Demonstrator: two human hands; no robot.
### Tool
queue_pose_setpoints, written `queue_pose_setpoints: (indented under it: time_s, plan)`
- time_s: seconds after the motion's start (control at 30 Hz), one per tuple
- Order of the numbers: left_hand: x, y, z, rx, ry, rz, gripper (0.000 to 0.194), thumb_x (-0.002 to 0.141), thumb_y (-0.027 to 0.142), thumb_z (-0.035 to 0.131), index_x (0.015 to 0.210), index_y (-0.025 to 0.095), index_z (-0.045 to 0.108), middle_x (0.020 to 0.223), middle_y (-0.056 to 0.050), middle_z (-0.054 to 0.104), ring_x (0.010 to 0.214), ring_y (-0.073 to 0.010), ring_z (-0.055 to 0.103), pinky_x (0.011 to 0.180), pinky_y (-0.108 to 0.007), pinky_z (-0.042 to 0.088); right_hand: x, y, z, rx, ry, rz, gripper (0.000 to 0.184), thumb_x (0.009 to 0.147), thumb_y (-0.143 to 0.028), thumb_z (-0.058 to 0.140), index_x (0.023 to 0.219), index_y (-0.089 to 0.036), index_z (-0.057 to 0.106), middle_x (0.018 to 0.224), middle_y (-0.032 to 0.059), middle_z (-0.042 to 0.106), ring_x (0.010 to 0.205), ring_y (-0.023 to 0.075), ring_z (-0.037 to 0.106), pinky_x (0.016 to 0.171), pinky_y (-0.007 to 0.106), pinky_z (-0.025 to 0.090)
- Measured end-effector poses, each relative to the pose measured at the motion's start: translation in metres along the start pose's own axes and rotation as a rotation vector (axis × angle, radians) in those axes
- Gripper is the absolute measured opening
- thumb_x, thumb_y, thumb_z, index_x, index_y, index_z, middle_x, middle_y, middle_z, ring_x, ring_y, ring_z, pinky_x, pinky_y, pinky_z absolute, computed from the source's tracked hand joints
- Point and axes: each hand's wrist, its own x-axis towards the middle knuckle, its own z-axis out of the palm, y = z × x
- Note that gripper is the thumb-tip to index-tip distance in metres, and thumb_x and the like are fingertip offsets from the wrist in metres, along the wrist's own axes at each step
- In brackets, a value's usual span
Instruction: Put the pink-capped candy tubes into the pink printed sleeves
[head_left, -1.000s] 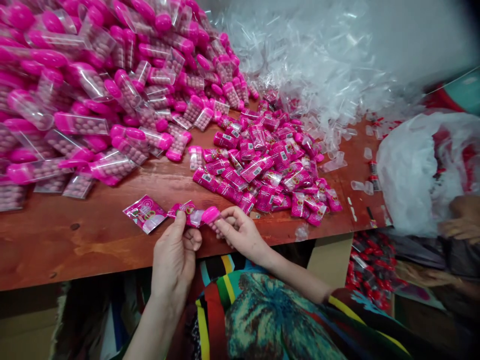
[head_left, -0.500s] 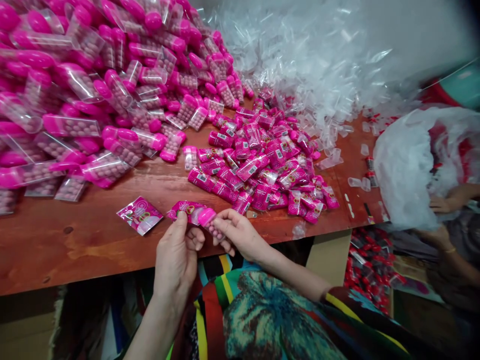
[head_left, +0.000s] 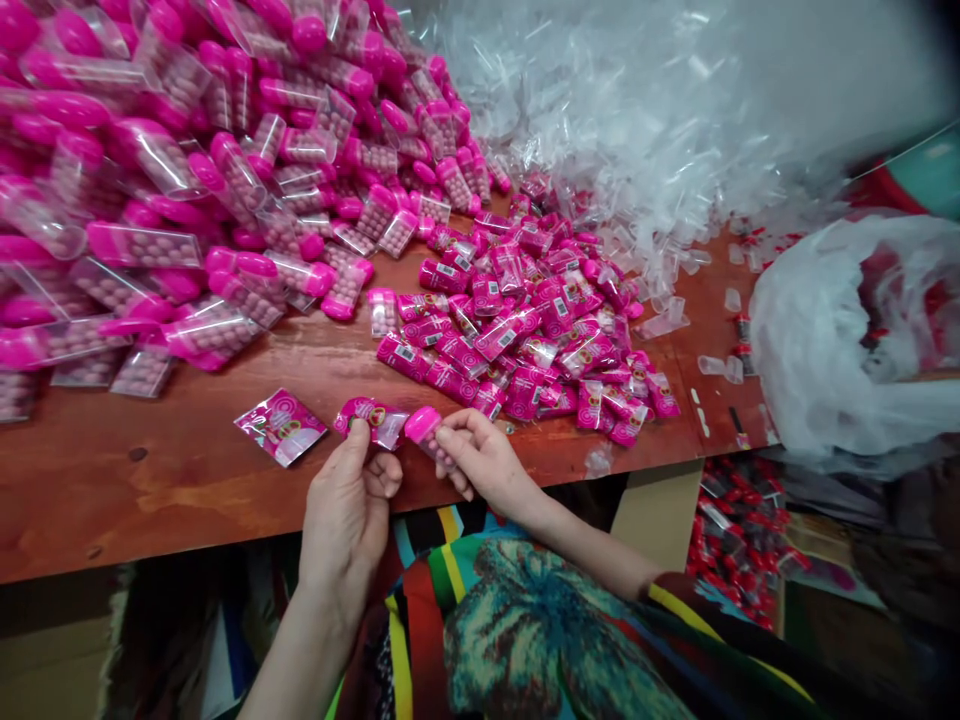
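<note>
My left hand (head_left: pixel 349 500) pinches a pink printed plastic sleeve (head_left: pixel 384 428) between thumb and fingers, just above the table's front edge. My right hand (head_left: pixel 484 460) grips a small clear candy box (head_left: pixel 424 428) with a pink cap and pink balls inside. The box's capped end points at the sleeve's right end, very close to it; whether they touch I cannot tell. Left of my left hand, a flat printed sleeve (head_left: pixel 281 427) lies on the table. Beyond my right hand is a pile of sleeved candy boxes (head_left: pixel 517 320).
A large heap of unsleeved candy boxes (head_left: pixel 172 170) covers the table's back left. Clear plastic containers (head_left: pixel 600 110) are piled at the back right. A whitish plastic bag (head_left: pixel 810 340) with red items stands at the right. Below the wooden table (head_left: pixel 225 500), red items (head_left: pixel 735 540) fill a box.
The candy box has moved slightly right, away from the sleeve, with my right hand. My left hand has shifted a little left. The other person's hands at the right have gone from view.
</note>
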Motion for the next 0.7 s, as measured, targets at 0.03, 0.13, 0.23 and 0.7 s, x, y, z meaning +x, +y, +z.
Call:
queue_pose_setpoints:
  time_s: [0.03, 0.13, 0.23, 0.7]
  plan:
    - [0.0, 0.0, 0.0, 0.001, 0.007, -0.002, 0.032, 0.065, 0.037, 0.085, 0.071, 0.015, 0.062, 0.053, 0.004, 0.061, 0.04, -0.007, 0.05, 0.038, -0.016, 0.038, 0.0, 0.001, 0.001, -0.005, 0.022, -0.015, 0.04, 0.084, -0.055, 0.062, 0.094, -0.019, 0.049, 0.059, -0.006, 0.062, 0.034, 0.0041, 0.041, 0.03, 0.012, 0.03]
    - [-0.001, -0.003, 0.0, 0.004, -0.011, -0.026, 0.034, 0.067, 0.04, 0.083, 0.072, 0.015, 0.061, 0.05, 0.003, 0.059, 0.041, -0.0081, 0.052, 0.039, -0.016, 0.038, -0.001, 0.002, 0.004, -0.014, 0.03, -0.017, 0.04, 0.084, -0.055, 0.062, 0.094, -0.019, 0.049, 0.06, -0.006, 0.062, 0.035, 0.0041, 0.041, 0.03, 0.013, 0.031]
    - [-0.002, -0.006, 0.0, 0.013, -0.064, -0.044, 0.035, 0.071, 0.043, 0.08, 0.073, 0.014, 0.061, 0.05, 0.002, 0.06, 0.043, -0.0085, 0.052, 0.041, -0.017, 0.04, -0.005, 0.0, 0.008, -0.027, -0.004, 0.009, 0.041, 0.082, -0.055, 0.064, 0.092, -0.019, 0.049, 0.062, -0.0055, 0.062, 0.037, 0.0039, 0.042, 0.032, 0.013, 0.031]
    - [-0.009, -0.014, 0.006, 0.178, -0.241, -0.121, 0.039, 0.068, 0.048, 0.081, 0.066, 0.012, 0.066, 0.046, 0.001, 0.054, 0.039, -0.0067, 0.044, 0.036, -0.016, 0.03, -0.005, 0.006, 0.002, -0.472, 0.058, -0.35, 0.025, 0.091, -0.041, 0.06, 0.105, -0.021, 0.056, 0.089, 0.004, 0.067, 0.083, 0.0165, 0.065, 0.077, 0.031, 0.051]
